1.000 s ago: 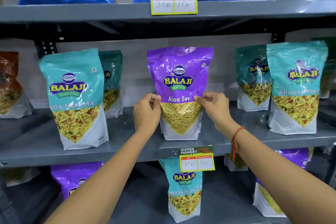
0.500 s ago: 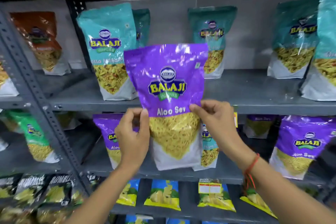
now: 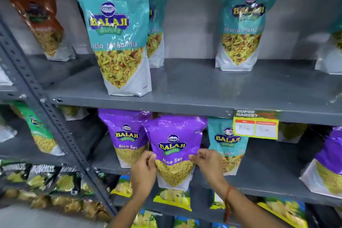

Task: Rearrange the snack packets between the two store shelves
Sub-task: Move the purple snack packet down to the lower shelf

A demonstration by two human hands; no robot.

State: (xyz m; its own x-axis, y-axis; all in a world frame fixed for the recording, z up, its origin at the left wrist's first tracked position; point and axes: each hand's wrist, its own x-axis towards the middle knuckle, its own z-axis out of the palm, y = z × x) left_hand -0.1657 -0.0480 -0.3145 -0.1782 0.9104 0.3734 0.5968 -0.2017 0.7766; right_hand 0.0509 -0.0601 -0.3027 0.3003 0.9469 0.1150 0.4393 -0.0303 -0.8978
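Observation:
I hold a purple Aloo Sev packet [image 3: 174, 146] upright at the front of the lower shelf [image 3: 259, 170]. My left hand [image 3: 143, 173] pinches its left edge and my right hand [image 3: 208, 163] pinches its right edge. Another purple Aloo Sev packet [image 3: 125, 135] stands just behind and to the left on that shelf. A teal mix packet [image 3: 229, 140] stands to the right, partly hidden by my right hand. On the upper shelf [image 3: 194, 89] stand a teal mix packet [image 3: 114, 29] at the front left and another teal packet [image 3: 242, 24] further back.
A slotted grey upright [image 3: 42, 105] runs diagonally at left. A brown packet [image 3: 40, 16] stands at upper left, a green one [image 3: 39, 131] below it. A yellow price tag [image 3: 256, 125] hangs from the upper shelf's edge. Another purple packet [image 3: 329, 159] stands at far right. Yellow chip bags [image 3: 172, 198] fill the shelf underneath.
Both hands lifted the purple packet off the upper shelf and carried it down to the lower shelf, beside the other purple packet. My view tilted downward.

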